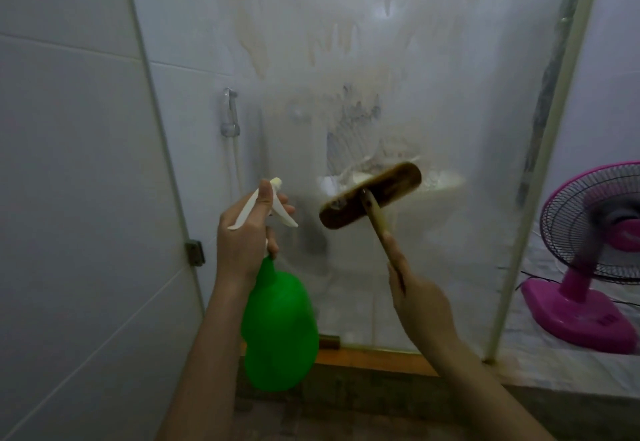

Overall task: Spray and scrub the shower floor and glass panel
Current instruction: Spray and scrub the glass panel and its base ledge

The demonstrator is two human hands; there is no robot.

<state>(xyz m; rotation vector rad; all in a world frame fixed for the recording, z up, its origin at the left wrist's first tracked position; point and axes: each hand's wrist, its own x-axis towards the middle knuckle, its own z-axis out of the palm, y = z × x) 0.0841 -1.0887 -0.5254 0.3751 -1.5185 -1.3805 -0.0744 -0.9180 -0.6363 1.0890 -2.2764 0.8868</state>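
Observation:
A foamy, streaked glass panel [346,59] fills the middle of the head view. My left hand [242,236] grips the neck of a green spray bottle [280,329] with a white trigger head, thumb up by the nozzle, which points at the glass. My right hand [419,298] holds the handle of a brown wooden scrub brush [370,194]. The brush head lies tilted against the glass, in a patch of white suds. A strip of dark shower floor [346,416] shows at the bottom.
A white tiled wall [69,198] stands at the left, with a metal hinge [194,251] on the glass edge. The panel's pale frame post [540,170] runs down the right. Beyond it stands a pink fan [595,257]. An orange-brown sill [374,359] runs under the glass.

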